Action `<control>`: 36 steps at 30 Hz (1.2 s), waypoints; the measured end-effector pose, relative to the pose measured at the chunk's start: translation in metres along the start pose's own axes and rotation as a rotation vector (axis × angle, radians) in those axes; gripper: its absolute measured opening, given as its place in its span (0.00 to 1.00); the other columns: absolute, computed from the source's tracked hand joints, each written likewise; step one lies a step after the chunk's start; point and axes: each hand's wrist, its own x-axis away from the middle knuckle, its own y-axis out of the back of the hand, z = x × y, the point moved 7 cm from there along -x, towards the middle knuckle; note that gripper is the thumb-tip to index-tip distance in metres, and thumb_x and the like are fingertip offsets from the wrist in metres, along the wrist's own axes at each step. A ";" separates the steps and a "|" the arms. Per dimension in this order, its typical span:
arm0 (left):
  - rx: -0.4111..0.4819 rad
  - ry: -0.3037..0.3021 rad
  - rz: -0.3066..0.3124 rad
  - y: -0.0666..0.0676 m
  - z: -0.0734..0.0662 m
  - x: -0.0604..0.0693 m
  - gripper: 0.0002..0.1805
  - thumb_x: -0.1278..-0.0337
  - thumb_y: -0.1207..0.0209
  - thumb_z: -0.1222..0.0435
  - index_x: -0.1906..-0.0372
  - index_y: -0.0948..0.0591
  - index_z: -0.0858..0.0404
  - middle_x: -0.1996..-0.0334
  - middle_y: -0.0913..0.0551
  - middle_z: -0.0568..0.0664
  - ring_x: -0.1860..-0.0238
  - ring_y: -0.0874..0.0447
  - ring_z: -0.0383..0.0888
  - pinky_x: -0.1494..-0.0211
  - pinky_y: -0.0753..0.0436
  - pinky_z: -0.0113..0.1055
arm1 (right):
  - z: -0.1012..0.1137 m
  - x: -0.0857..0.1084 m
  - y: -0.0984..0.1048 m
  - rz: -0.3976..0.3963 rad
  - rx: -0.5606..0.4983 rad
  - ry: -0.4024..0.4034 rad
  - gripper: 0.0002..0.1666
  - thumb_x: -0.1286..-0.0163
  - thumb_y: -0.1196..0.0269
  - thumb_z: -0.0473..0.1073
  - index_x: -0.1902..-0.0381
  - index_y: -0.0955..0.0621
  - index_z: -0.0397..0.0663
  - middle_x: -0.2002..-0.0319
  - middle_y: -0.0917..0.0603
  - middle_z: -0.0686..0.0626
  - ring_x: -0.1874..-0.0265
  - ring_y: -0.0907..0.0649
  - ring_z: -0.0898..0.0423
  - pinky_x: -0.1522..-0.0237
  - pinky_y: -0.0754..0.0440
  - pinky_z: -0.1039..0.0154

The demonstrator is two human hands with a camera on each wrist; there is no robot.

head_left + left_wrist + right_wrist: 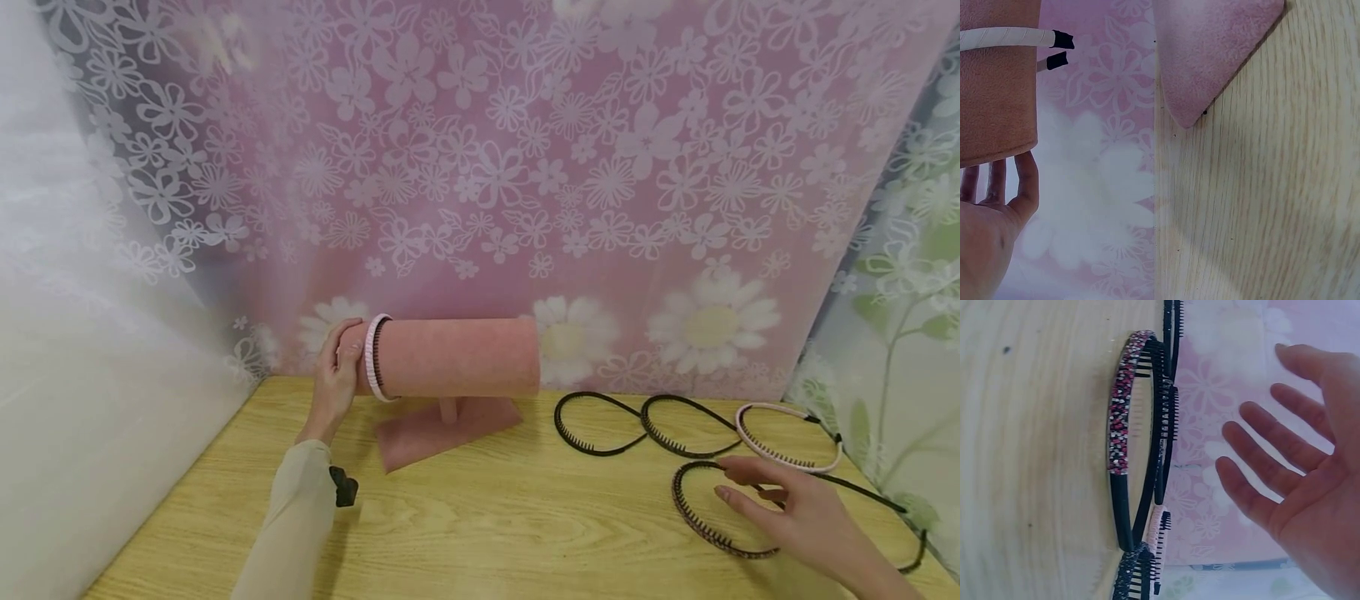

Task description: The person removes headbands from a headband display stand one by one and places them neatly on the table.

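Note:
A pink plush headband stand [461, 358], a horizontal roll on a slanted base [450, 433], stands left of centre. My left hand [337, 379] holds the roll's left end, its fingertips against the rim in the left wrist view. Round the roll, close to that hand, sits a white toothed headband [1007, 37] with black tips. On the right, my right hand [802, 512] hovers with spread, loosely bent fingers and holds nothing. Below it in the head view lies a black headband [1121, 406] with pink and white beading, apart from the fingers in the right wrist view.
Behind lie a thin black headband [596, 452], a dark headband [675, 450] and a pale pink headband [787, 458] in a row. Another dark headband [1124, 575] is partly hidden by my right hand in the head view. A flowered curtain [480, 167] borders the wooden table [525, 517].

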 end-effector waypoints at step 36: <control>0.020 0.014 0.039 0.000 -0.035 0.009 0.23 0.22 0.51 0.58 0.28 0.28 0.57 0.30 0.28 0.59 0.40 0.25 0.54 0.33 0.29 0.53 | 0.053 -0.028 0.006 -0.114 -0.084 0.168 0.25 0.36 0.26 0.41 0.41 0.16 0.56 0.51 0.22 0.83 0.56 0.22 0.84 0.60 0.22 0.82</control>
